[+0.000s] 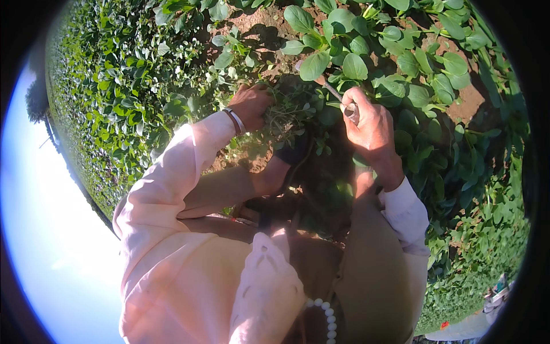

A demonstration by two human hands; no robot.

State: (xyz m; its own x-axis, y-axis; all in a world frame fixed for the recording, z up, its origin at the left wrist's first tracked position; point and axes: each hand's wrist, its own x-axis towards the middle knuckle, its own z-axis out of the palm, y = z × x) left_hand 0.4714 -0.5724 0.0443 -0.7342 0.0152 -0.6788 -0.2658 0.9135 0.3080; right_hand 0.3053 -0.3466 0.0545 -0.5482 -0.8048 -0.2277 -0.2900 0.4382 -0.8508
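Green weeds (286,112) lie gripped under left hand (250,105), beside right hand (369,123).

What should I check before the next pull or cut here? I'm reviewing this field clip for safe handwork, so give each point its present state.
1. Left hand has hold of the weed clump: ok, the hand is closed into the stems.
2. Right hand grips the tool handle firmly: ok, fist shut around it.
3. Tool blade position: cannot tell, its working end is hidden under the leaves.
4. Left-hand fingers out of the tool's path: cannot tell, the foliage covers the gap.
5. Broad-leaved crop plant out of the way: not ok, its leaves crowd over the tool.
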